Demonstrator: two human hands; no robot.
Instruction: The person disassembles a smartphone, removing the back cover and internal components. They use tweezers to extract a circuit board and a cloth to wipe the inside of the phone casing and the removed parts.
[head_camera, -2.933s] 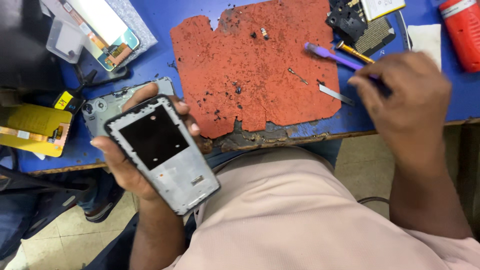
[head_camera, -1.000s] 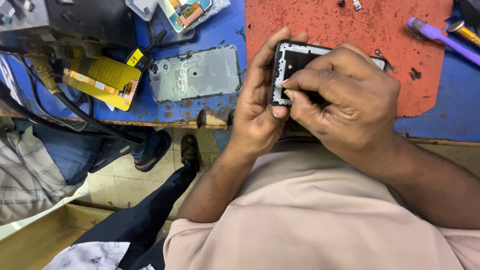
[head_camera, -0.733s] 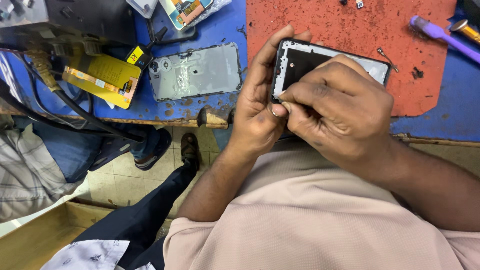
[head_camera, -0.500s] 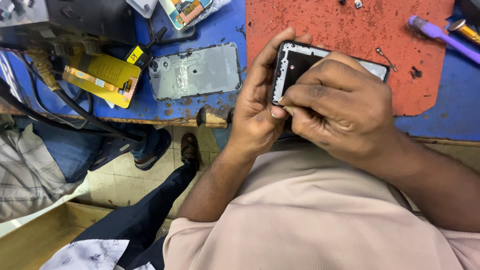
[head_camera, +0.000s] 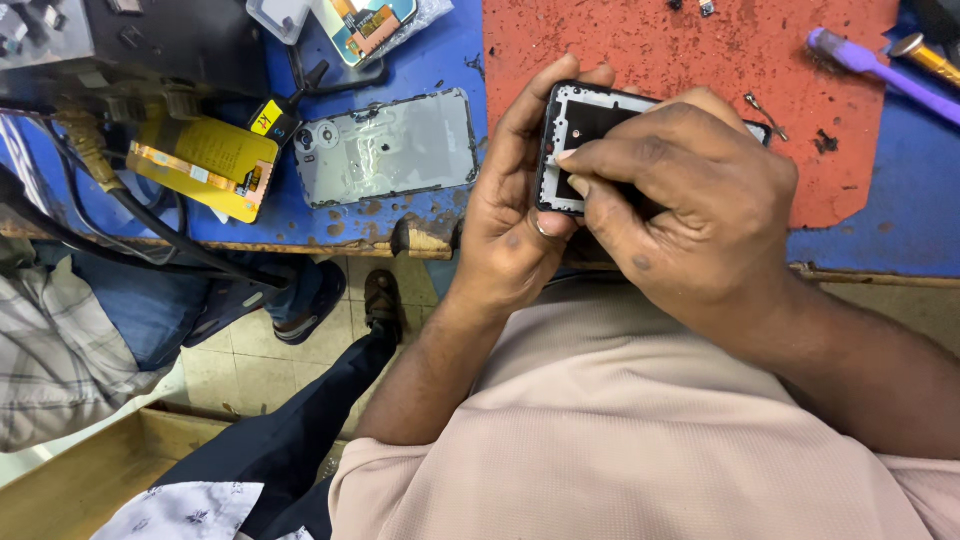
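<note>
Frame (head_camera: 600, 140) now sits gripped in your left hand (head_camera: 515, 215) at the mat's (head_camera: 690, 60) near edge, fingers wrapped over its top side; moments ago that hand held it out over your lap while the right reached for tools. Your right hand (head_camera: 690, 210) has come onto it, fingertips pressed together against the inner edge; whether they pinch anything, you cannot tell. Back cover (head_camera: 390, 148) lies left on the table (head_camera: 900, 220), beside a yellow part (head_camera: 205, 165). Purple tool (head_camera: 880, 72) and loose screw (head_camera: 765, 115) lie right, nothing blocking.
</note>
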